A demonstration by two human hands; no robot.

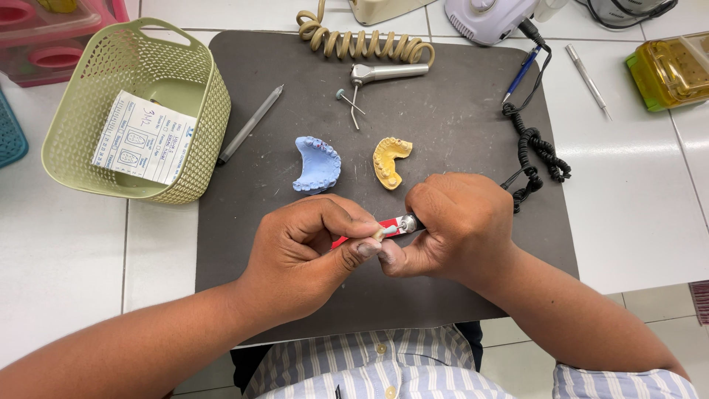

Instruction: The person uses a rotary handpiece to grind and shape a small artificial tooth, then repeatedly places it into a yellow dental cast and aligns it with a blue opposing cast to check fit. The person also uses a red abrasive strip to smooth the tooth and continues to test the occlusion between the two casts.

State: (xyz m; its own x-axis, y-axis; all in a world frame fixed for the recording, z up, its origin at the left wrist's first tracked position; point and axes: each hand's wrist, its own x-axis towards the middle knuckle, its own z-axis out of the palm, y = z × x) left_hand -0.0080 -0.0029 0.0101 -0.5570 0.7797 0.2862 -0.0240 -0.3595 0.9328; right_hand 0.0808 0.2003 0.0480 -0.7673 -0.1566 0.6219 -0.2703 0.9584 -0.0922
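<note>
Grinding looked mid-way: left hand [310, 247] pinched a tiny pale piece [378, 233] while right hand [458, 225] clenched the red-banded handpiece [395, 226] against it, near the mat's [458, 118] front edge. Handpiece lay roughly level, tip pointing left. Blue cast [316, 164] and yellow cast [389, 161] sat untouched mid-mat.

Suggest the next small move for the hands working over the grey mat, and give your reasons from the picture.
Probably ease the handpiece tip lightly along the small pale piece. The right hand grips the tool, its tip already meets the piece pinched in the left hand, and both hands sit close, braced together.
</note>
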